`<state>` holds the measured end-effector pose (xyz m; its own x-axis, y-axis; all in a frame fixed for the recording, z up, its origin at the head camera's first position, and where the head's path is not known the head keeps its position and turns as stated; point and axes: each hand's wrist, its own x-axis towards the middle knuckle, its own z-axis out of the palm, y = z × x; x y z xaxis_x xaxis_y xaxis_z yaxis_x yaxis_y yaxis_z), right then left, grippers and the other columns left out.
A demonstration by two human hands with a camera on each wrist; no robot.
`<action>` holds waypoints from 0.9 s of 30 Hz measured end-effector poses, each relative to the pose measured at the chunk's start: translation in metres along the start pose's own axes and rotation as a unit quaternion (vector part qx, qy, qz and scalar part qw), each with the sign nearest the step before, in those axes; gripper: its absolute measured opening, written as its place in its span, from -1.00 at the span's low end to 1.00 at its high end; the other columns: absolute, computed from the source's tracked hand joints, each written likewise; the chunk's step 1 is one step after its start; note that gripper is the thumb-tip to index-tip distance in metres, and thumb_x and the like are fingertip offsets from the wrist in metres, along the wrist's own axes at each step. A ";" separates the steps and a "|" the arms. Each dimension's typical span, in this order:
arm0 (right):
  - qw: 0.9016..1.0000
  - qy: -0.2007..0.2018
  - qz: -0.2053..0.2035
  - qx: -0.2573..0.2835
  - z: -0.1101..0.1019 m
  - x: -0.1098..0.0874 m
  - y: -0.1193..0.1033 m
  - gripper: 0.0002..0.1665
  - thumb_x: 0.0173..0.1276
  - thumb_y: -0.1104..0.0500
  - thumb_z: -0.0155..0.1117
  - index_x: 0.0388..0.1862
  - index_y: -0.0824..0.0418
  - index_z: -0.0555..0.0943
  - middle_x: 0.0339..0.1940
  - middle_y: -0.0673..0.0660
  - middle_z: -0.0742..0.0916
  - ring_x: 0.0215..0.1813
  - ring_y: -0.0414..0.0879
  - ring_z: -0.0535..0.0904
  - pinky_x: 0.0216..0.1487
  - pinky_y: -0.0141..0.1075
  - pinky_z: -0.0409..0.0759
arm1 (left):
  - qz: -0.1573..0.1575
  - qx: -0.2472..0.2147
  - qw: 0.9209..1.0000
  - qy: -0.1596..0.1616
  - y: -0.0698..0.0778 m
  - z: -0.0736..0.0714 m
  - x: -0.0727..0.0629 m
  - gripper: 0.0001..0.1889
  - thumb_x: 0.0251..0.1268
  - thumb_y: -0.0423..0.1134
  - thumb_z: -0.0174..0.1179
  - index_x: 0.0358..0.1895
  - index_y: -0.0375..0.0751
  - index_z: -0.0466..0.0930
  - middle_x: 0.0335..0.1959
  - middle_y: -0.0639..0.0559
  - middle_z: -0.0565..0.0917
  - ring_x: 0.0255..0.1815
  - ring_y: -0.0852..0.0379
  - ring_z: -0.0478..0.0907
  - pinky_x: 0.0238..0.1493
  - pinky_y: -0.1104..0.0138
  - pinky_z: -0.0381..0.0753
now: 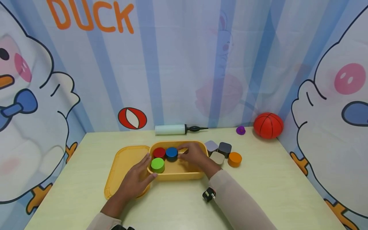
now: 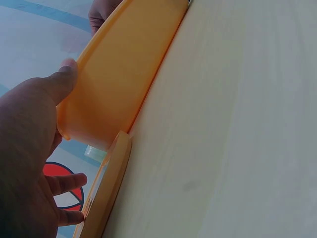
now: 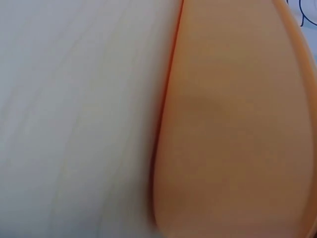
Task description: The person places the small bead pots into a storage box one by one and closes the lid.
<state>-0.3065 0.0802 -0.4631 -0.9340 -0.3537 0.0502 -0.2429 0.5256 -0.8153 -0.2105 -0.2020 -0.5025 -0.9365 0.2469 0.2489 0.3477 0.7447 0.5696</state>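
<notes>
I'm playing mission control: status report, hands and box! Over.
Left hand touching yellow box. Right hand inside, beside blue block, grip unclear. Red block, green block aboard too. Lid alongside, seemingly clear of right hand.

box yellow-orange | lid yellow-orange | red block | blue block | lime-green block | ball red, black lines | backdrop pale blue, darker blue stripes

The box beneath the right fingers looks like smooth, matt plastic, as does the lid by the left fingers. Just beside the right fingers, the blue block has a faintly glossy top. Below all the fingers, the surface shows smooth, wood-like grain; beyond them hangs creased cloth; behind them, the sleeves are matt fabric.
</notes>
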 end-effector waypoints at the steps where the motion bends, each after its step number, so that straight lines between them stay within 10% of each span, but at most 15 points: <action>1: 1.000 0.004 -0.001 -0.004 -0.001 -0.001 0.000 -0.61 0.44 0.33 0.52 0.23 0.26 0.80 0.29 0.25 0.82 0.00 0.08 0.88 0.01 -0.18 0.86 | 0.000 0.000 1.000 0.000 0.000 0.000 0.000 -0.17 0.60 0.15 0.28 0.74 -0.14 0.24 0.81 -0.04 0.18 0.76 -0.33 0.23 0.65 -0.37 0.31; 27: 0.997 0.053 -0.020 0.051 -0.058 -0.045 0.013 -0.50 0.50 0.35 0.46 0.39 0.27 0.70 0.42 0.36 0.71 0.19 0.20 0.84 0.21 -0.04 0.84 | 0.012 0.012 1.000 0.009 -0.002 0.002 -0.001 -0.18 0.61 0.13 0.28 0.73 -0.16 0.24 0.80 -0.06 0.19 0.75 -0.33 0.25 0.64 -0.34 0.34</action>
<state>-0.2827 0.1482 -0.4421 -0.9478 -0.2857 0.1413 -0.2583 0.4287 -0.8657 -0.2102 -0.2031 -0.5053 -0.9267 0.2547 0.2764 0.3695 0.7527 0.5449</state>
